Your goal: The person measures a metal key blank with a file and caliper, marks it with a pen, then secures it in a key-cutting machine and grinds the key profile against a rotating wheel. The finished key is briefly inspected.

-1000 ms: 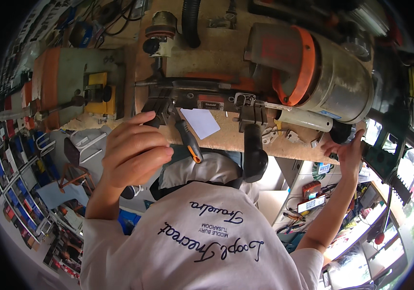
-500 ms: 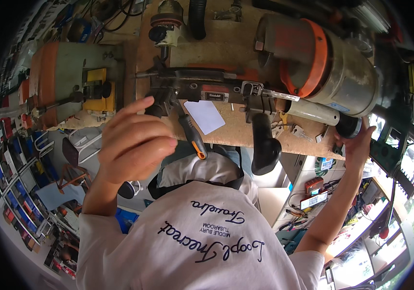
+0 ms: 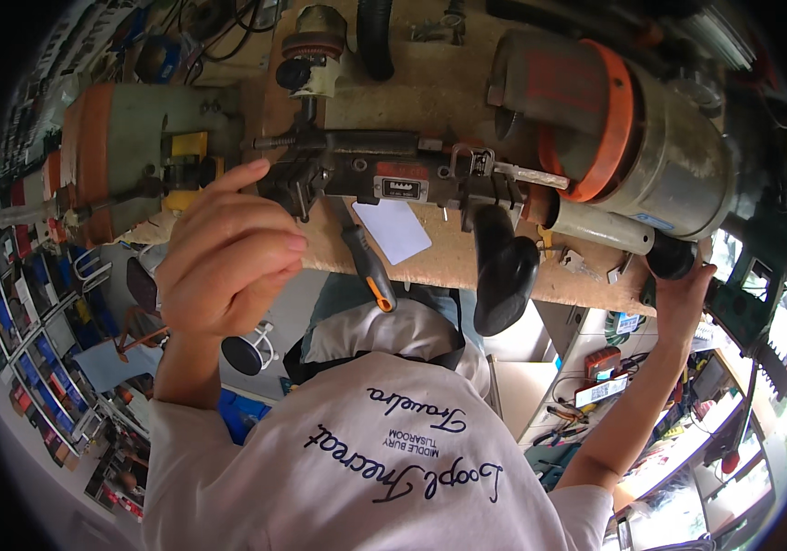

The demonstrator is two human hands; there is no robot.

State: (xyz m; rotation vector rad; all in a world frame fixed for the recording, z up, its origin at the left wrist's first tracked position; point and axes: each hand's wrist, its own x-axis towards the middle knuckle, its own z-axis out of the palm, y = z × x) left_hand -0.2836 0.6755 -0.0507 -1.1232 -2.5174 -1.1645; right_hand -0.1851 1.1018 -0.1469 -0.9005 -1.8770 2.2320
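Note:
A dark key-cutting machine (image 3: 348,174) stretches across the bench in front of me. My left hand (image 3: 228,253) is raised by its left clamp (image 3: 292,184). The thumb and index finger are apart, the other fingers are bent, and I see nothing held. My right hand (image 3: 678,298) is wrapped round a black knob (image 3: 671,257) at the end of a pale cylinder (image 3: 605,227), under the grey motor (image 3: 687,165). A black lever handle (image 3: 504,280) hangs from the machine's right part. Below the machine lies a dark grey tool handle with an orange end (image 3: 371,271); its far end is hidden.
A white card (image 3: 393,231) lies on the wooden bench (image 3: 453,253), with small metal pieces (image 3: 582,266) near its right front edge. Another machine (image 3: 150,138) stands at the left. Pliers (image 3: 568,413) and a red device (image 3: 602,363) are in the open storage at lower right.
My left hand has drawn a little to the left and down, away from the machine's middle. The right hand stays on the black knob. The whole view has shifted slightly.

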